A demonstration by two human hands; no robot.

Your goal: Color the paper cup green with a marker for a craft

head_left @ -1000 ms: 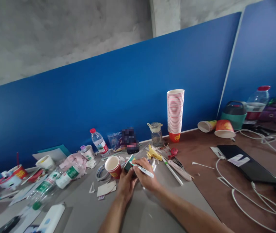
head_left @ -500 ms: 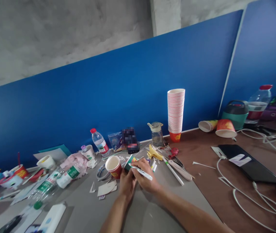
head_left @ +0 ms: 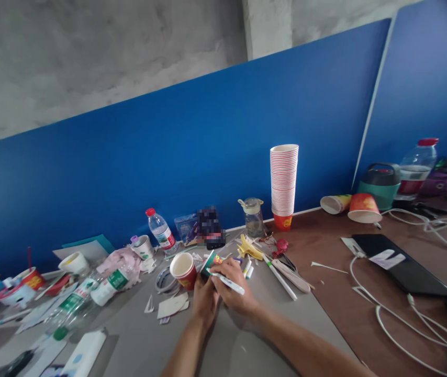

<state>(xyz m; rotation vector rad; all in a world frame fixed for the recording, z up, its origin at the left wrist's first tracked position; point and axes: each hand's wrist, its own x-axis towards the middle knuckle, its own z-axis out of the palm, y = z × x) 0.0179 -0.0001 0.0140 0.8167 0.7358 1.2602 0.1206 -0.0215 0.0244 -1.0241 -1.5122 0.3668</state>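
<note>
Resting on the grey bench [head_left: 137, 340], left hand [head_left: 204, 299], grip closed around a small green painted paper cup [head_left: 209, 262]; right hand [head_left: 234, 293], grip pinching a white marker pen [head_left: 226, 283], tip just beside the cup. Beyond: red paper cup [head_left: 183, 269], tall stack of red-striped paper cups [head_left: 283, 183].

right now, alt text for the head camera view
Two hands meet over a cluttered grey table: the left hand grips a small green object, the right hand holds a white pen to it. A red paper cup stands beside them.

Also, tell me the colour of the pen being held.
The pen is white; head view.
</note>
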